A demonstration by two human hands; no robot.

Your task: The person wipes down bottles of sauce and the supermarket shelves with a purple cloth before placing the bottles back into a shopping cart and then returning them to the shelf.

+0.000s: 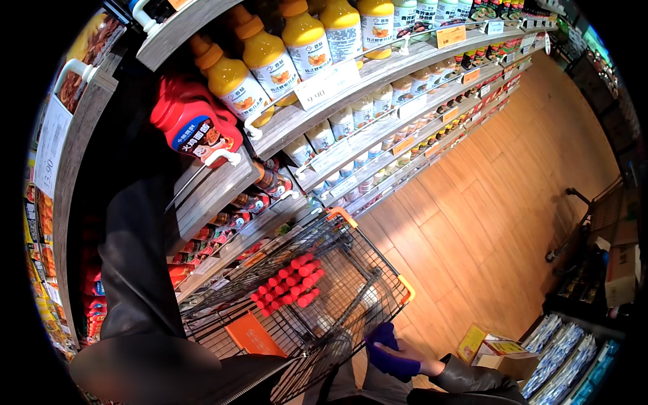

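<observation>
My right hand (406, 353) is closed around a bunched purple cloth (393, 362), beside the near right side of a wire shopping cart (377, 248). Several red-capped items (293, 283) stand in a cluster inside the cart. My left arm in a dark sleeve (136, 243) reaches into a shadowed shelf gap on the left. The left hand itself is lost in the dark there. Right of that gap, a large red sauce bottle (202, 121) stands at the end of a wooden shelf (212, 197), behind a thin rail.
Yellow sauce bottles (271, 61) line the upper shelf (390, 76), which bears price tags. A wood-look floor (476, 197) runs along the shelving. An opened carton (491, 349) and packed goods (557, 354) stand at lower right, with another cart (592, 207) farther off.
</observation>
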